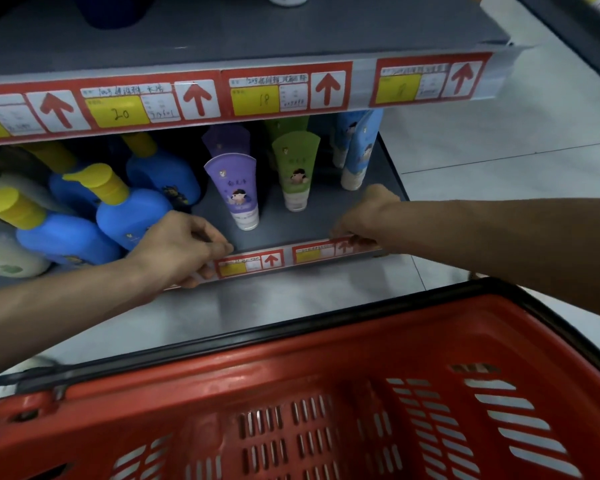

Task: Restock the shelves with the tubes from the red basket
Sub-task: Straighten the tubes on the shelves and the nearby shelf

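Observation:
A purple tube (238,190), a green tube (296,171) and a blue tube (355,150) stand cap-down on the lower shelf (284,226), each with another tube behind it. The red basket (326,410) fills the foreground, and no tubes show inside it. My left hand (184,247) grips the shelf's front label strip (253,263) left of the purple tube, fingers curled over the edge. My right hand (364,216) grips the same strip near the shelf's right end, below the blue tube.
Blue bottles with yellow caps (129,209) and pale bottles (7,258) crowd the left of the lower shelf. The upper shelf's edge (257,91) carries red price labels with arrows. White tiled floor (499,133) lies to the right of the shelving.

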A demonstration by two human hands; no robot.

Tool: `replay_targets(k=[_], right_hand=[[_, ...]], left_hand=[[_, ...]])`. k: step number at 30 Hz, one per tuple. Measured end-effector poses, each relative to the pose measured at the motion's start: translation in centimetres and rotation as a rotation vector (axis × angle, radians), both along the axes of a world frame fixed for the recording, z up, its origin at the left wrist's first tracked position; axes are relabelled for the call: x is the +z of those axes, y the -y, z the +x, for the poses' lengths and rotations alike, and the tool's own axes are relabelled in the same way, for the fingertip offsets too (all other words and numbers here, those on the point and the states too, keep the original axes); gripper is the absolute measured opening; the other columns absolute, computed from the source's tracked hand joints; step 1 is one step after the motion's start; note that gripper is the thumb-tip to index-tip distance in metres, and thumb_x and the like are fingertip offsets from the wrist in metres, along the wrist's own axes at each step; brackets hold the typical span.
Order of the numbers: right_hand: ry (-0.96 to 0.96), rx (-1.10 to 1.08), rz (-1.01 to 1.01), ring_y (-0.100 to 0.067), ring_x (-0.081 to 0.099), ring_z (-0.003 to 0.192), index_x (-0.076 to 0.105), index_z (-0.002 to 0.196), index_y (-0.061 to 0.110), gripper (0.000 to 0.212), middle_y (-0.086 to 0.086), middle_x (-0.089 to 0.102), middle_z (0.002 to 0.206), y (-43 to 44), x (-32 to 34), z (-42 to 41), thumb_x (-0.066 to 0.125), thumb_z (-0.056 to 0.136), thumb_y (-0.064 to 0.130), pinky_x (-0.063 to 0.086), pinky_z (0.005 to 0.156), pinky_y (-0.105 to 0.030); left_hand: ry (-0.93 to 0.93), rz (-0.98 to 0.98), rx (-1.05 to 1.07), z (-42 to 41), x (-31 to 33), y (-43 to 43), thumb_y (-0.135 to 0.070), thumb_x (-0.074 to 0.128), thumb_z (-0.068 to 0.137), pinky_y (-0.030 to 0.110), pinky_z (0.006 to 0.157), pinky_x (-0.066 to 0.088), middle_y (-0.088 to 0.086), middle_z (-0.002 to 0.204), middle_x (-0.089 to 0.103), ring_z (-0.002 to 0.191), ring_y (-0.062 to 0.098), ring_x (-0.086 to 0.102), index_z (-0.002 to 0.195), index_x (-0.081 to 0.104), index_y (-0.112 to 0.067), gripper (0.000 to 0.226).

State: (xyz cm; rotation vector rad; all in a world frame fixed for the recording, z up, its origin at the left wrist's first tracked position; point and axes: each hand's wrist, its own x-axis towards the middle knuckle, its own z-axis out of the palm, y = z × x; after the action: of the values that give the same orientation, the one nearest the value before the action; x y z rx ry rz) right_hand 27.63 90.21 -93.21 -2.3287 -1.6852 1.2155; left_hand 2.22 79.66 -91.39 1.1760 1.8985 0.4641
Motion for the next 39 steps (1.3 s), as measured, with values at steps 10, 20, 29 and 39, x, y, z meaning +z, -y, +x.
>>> replay_targets(k=[10,20,29,39], right_hand=[[-0.154,-0.116,0.268,-0.029,0.055,0.125,0.038,0.146,0.011,0.093,-0.01,0.055,0.138,-2.4,0.5,2.4,0.09,0.074,0.036,0.046,0.088,-0.032],[-0.232,-0.156,0.379,-0.024,0.071,0.082,0.069,0.114,0.019,0.036,0.002,0.066,0.077,-3.1,-1.6,1.8,0.08,0.082,0.03,0.062,0.079,-0.042],[-0.123,-0.068,0.471,-0.012,0.051,0.072,0.065,0.116,0.018,0.043,0.007,0.055,0.081,-3.3,-2.3,2.2,0.081,0.08,0.037,0.03,0.05,-0.017],[-0.119,-0.074,0.475,-0.01,0.049,0.068,0.061,0.119,0.019,0.048,0.005,0.057,0.091,-3.5,-2.9,2.0,0.081,0.08,0.038,0.031,0.05,-0.018]], left_hand=[[-0.043,-0.046,0.0,-0.6,-1.3,0.5,-0.015,0.074,0.09,0.021,0.038,0.042,0.017,0.084,0.074,0.059,0.019,0.063,0.087,0.076,-0.011,0.005],[-0.051,-0.044,0.015,-0.7,-2.0,0.2,-0.013,0.073,0.09,0.022,0.037,0.041,0.014,0.074,0.07,0.055,0.016,0.061,0.085,0.076,-0.01,0.006],[-0.034,-0.044,0.028,-1.0,-2.0,-0.1,-0.012,0.073,0.09,0.024,0.038,0.041,0.01,0.07,0.068,0.053,0.016,0.06,0.087,0.076,-0.009,0.004],[-0.051,-0.024,0.003,-0.7,-1.1,-0.7,-0.018,0.076,0.089,0.022,0.038,0.041,0.011,0.071,0.067,0.05,0.014,0.057,0.087,0.075,-0.01,0.008]])
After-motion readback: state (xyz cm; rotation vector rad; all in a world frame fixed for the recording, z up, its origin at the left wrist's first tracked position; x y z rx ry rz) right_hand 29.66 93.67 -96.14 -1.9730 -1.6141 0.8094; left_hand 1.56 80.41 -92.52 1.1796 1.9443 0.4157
